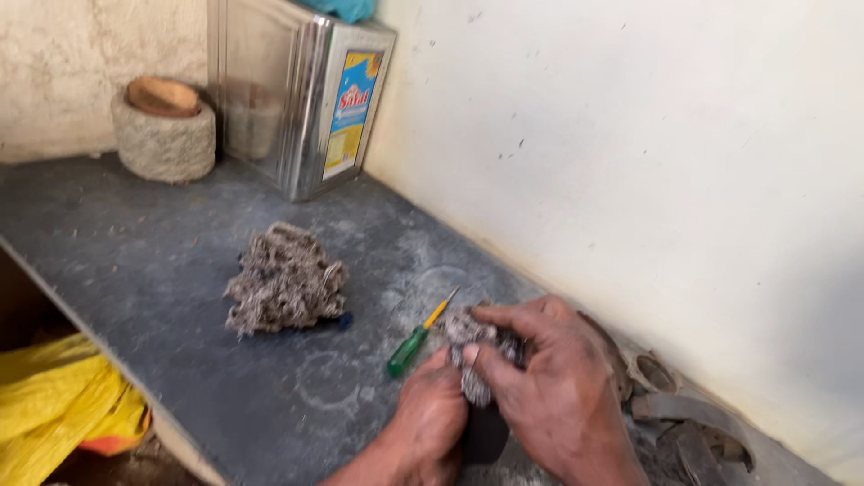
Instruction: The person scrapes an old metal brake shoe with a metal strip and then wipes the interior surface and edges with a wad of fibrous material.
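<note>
Both hands, left (432, 418) and right (540, 378), grip a grey wad (468, 337) over a dark part at the table's (135, 243) near edge; a screwdriver (416, 337) lies just beside.

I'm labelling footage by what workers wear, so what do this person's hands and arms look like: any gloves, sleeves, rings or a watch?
Both are bare. The left hand and right hand have no gloves and no rings that show, and they look smudged with grey dust. The forearms carry no sleeve as far as the picture reaches. No watch or band shows at either wrist.
</note>
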